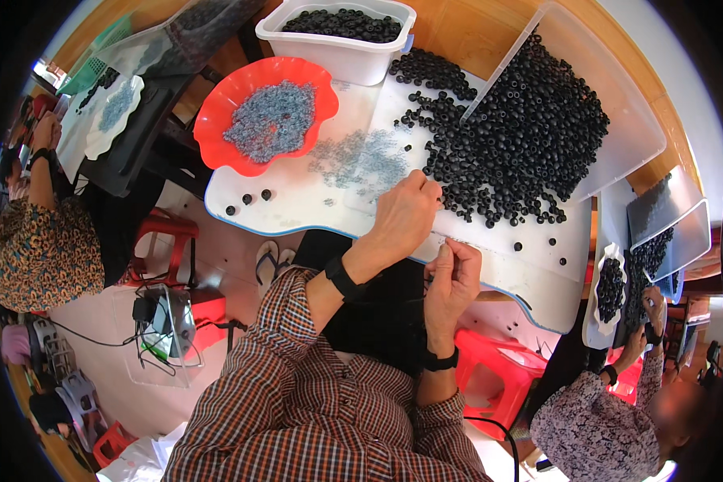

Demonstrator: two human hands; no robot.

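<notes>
My left hand (403, 215) reaches over the white tabletop, its fingers bent together at the near left edge of a heap of small black ring-shaped parts (522, 120). Whether a part sits between those fingertips is hidden. By the table's front edge, my right hand (451, 281) is closed in a pinch, thumb against forefinger; anything in it is too small to make out. Beyond my left hand lies a thin scatter of small translucent pieces (361, 161). More translucent pieces (273, 120) fill a red scalloped bowl (209, 112) at the far left of the tabletop.
A white tub (329, 56) of black parts stands at the back. The heap spills from a tipped clear bin (635, 136). Loose black parts (247, 198) dot the tabletop (297, 193). Co-workers sit left and right. Red stools (498, 369) stand below the table.
</notes>
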